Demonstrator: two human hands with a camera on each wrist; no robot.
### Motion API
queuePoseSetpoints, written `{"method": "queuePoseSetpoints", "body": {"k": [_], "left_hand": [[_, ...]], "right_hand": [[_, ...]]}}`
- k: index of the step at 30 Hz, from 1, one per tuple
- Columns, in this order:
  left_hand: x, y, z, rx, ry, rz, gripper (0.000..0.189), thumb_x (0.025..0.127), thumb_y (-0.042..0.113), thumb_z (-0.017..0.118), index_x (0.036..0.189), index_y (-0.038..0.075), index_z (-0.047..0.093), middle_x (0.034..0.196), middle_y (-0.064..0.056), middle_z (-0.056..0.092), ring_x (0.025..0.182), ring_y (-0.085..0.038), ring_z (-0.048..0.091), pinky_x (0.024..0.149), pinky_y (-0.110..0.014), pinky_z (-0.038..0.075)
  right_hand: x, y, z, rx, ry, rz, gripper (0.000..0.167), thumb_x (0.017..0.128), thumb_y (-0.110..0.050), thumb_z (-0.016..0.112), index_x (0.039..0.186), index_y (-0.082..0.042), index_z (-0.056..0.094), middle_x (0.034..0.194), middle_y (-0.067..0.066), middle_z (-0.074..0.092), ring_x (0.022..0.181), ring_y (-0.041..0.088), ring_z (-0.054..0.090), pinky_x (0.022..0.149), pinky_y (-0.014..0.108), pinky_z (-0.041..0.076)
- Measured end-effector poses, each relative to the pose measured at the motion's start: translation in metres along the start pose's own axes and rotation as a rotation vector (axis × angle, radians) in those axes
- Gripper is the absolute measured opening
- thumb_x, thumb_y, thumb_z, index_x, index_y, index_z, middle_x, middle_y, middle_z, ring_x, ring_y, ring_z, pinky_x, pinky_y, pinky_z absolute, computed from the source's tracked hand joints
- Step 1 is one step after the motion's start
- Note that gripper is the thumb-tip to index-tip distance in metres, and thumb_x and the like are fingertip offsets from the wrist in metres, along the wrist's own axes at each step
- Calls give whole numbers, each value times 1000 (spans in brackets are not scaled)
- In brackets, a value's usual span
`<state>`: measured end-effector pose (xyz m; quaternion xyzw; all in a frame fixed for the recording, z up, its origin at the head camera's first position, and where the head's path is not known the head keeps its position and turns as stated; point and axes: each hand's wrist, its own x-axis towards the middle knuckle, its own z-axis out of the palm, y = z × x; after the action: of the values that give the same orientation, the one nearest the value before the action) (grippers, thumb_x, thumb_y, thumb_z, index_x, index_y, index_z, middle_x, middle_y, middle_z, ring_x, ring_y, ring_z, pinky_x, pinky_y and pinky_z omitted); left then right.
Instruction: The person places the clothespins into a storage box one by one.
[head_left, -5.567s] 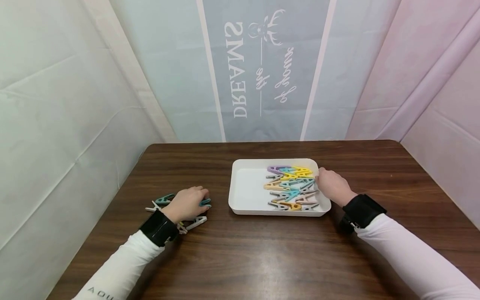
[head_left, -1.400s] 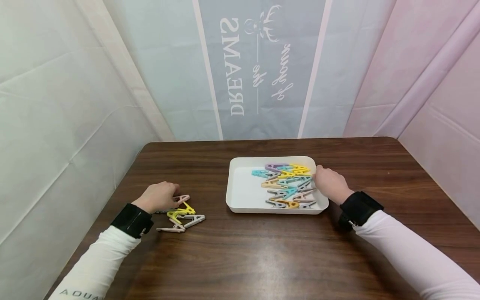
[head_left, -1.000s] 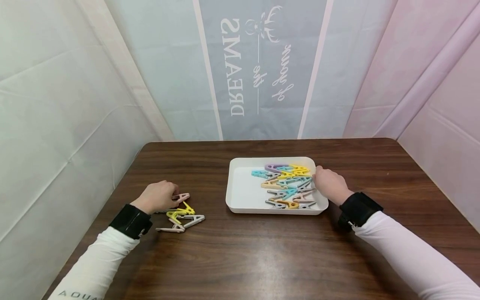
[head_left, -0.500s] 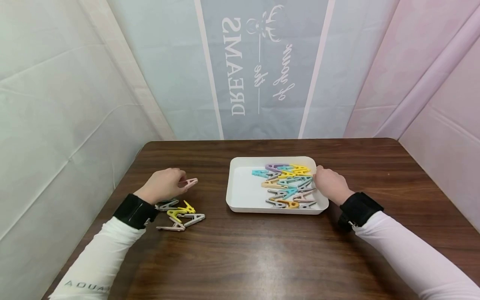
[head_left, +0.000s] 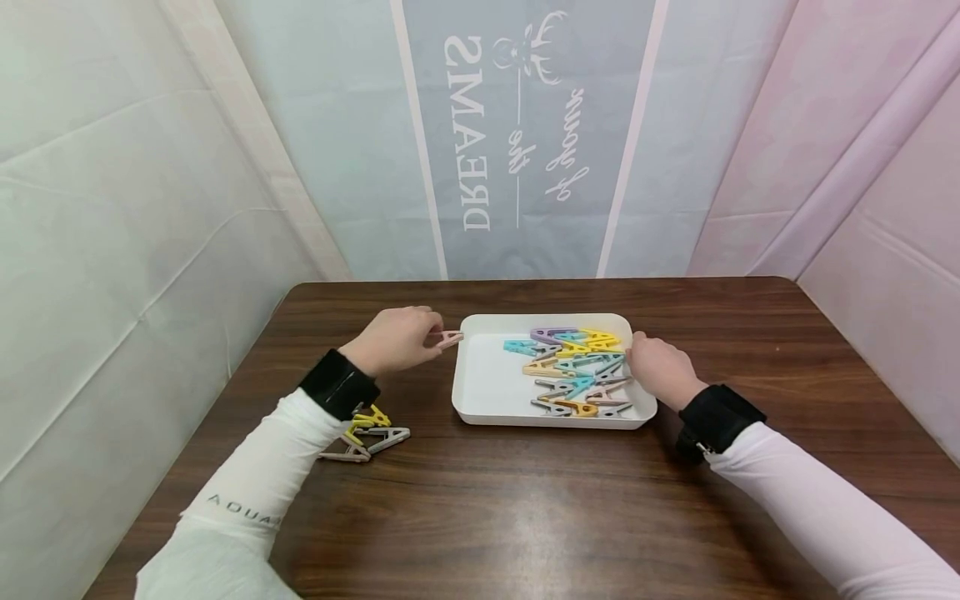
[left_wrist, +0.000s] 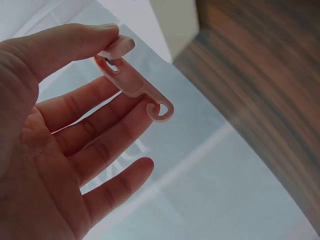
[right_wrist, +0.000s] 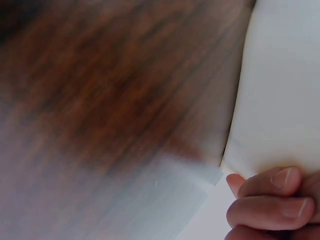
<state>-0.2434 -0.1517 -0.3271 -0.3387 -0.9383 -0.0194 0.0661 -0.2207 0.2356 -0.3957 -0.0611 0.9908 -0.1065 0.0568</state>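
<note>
My left hand (head_left: 400,340) pinches a pink clothespin (head_left: 450,339) in the air at the left rim of a white tray (head_left: 480,420). Up close in the left wrist view, thumb and fingertips hold that clothespin (left_wrist: 131,82), whose end has a small hook; the little finger stays away from it. My right hand (head_left: 662,368) grips the tray's right edge. In the right wrist view its curled fingers (right_wrist: 267,212) lie against the tray wall (right_wrist: 282,85); the thumb is hidden. Several clothespins (head_left: 577,365) in yellow, blue, purple, grey and orange lie in the tray's right part.
Below my left wrist, a small pile of yellow and grey clothespins (head_left: 386,438) lies on the brown wooden table (head_left: 525,500), partly hidden by the cuff. Behind the far table edge hangs a pale curtain (head_left: 540,242) with lettering; more cloth hangs at both sides.
My left hand has picked the pink clothespin from the pile and carried it right to the tray. Earlier, a light-blue clothespin came to lie in the tray. My right hand stays at the edge.
</note>
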Motion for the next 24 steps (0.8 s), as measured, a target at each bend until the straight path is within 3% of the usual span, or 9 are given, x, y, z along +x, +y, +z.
{"method": "queuePoseSetpoints", "body": {"k": [5, 15, 24], "left_hand": [[29, 11, 3, 35, -22, 51, 13, 89, 24, 69, 85, 11, 67, 75, 2, 58, 67, -12, 54, 61, -30, 47], [81, 30, 17, 181, -200, 66, 17, 91, 27, 68, 93, 10, 70, 82, -1, 64, 77, -17, 61, 71, -31, 51], [109, 46, 33, 249, -266, 21, 23, 97, 31, 59, 95, 11, 71, 84, -1, 67, 75, -15, 61, 70, -30, 51]], "right_hand": [[0, -1, -1, 1, 3, -4, 31, 102, -10, 43, 111, 20, 45, 76, 19, 58, 64, 27, 57, 53, 41, 48], [0, 1, 0, -3, -4, -9, 30, 102, -10, 43, 110, 20, 46, 74, 18, 58, 62, 25, 57, 52, 39, 47], [-1, 0, -2, -3, -2, -7, 30, 102, -9, 44, 110, 20, 45, 75, 19, 58, 64, 26, 57, 53, 40, 48]]}}
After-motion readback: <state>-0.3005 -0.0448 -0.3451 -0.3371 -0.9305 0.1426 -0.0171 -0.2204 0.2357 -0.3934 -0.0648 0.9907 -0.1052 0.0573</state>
